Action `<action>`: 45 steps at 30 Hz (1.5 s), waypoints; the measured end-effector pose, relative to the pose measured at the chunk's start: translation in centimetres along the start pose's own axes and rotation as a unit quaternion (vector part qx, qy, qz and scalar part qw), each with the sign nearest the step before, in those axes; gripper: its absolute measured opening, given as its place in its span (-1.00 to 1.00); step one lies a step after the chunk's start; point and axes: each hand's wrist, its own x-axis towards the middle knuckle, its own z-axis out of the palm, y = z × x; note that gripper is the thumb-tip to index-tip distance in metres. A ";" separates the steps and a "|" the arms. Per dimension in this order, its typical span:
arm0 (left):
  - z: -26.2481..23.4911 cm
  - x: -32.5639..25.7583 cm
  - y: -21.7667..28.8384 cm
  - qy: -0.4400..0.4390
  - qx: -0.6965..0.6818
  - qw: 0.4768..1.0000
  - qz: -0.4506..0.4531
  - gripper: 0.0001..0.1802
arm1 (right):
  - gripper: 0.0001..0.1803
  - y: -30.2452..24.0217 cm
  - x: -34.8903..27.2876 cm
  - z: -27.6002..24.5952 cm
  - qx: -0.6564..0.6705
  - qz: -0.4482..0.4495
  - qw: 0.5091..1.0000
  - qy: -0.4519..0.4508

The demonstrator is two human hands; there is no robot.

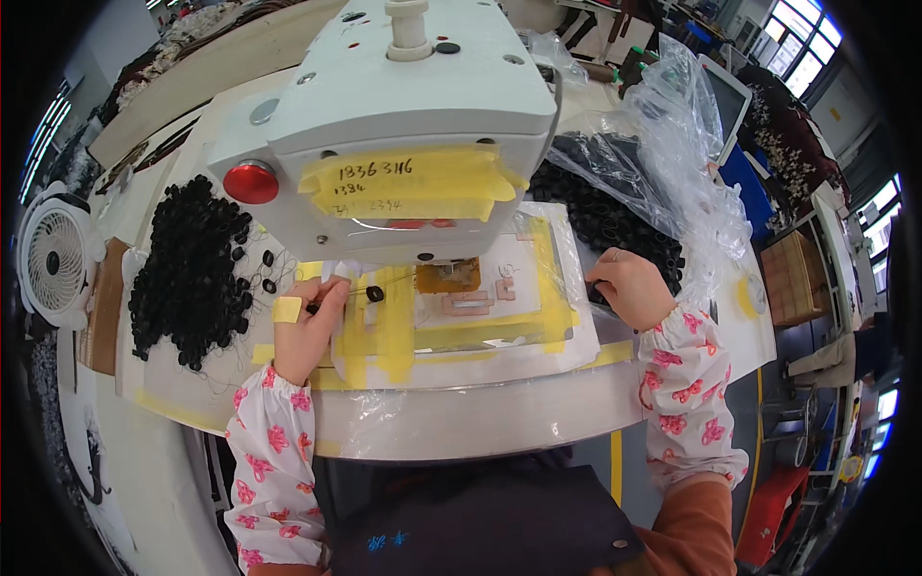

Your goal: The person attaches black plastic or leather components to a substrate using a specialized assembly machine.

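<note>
A white sewing machine (413, 106) stands in front of me, its needle area over a brown plate (448, 276) in the work surface. Left of that plate, my left hand (312, 322) is closed, thumb and fingers pinching a small black loop (312, 308). Thin threads run from near the needle toward this hand, and another black loop (375, 294) hangs or lies along them. On the right, my right hand (629, 288) is closed at the near edge of a pile of black loops (663, 235). Something dark shows at its fingertips, too hidden to name.
A heap of black loops (187, 269) with loose threads covers the table's left side. Crumpled clear plastic (677, 134) lies over the right pile. Yellow tape (394, 336) edges the work surface. A white fan (60, 254) stands far left, and a screen (725, 101) back right.
</note>
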 end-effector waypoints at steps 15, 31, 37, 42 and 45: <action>7.9 1.7 2.7 -0.080 0.225 0.964 0.121 -0.70 | -0.88 0.6 1.2 -0.6 -0.032 0.020 0.995 -0.091; 6.1 1.0 4.4 -0.114 0.010 0.987 0.113 -0.78 | -0.76 -3.2 3.3 0.2 0.306 0.069 0.950 0.009; 5.9 1.4 4.0 -0.234 -0.279 0.931 0.000 -0.73 | -0.75 -9.8 5.2 4.5 0.524 0.069 0.848 0.024; 5.6 1.9 4.1 -0.342 -0.225 0.911 -0.056 -0.62 | -0.66 -11.3 5.2 6.3 0.318 -0.086 0.939 0.100; 5.3 1.7 4.4 -0.335 -0.119 0.932 -0.071 -0.63 | -0.66 -11.4 5.1 7.0 0.211 -0.179 0.949 0.148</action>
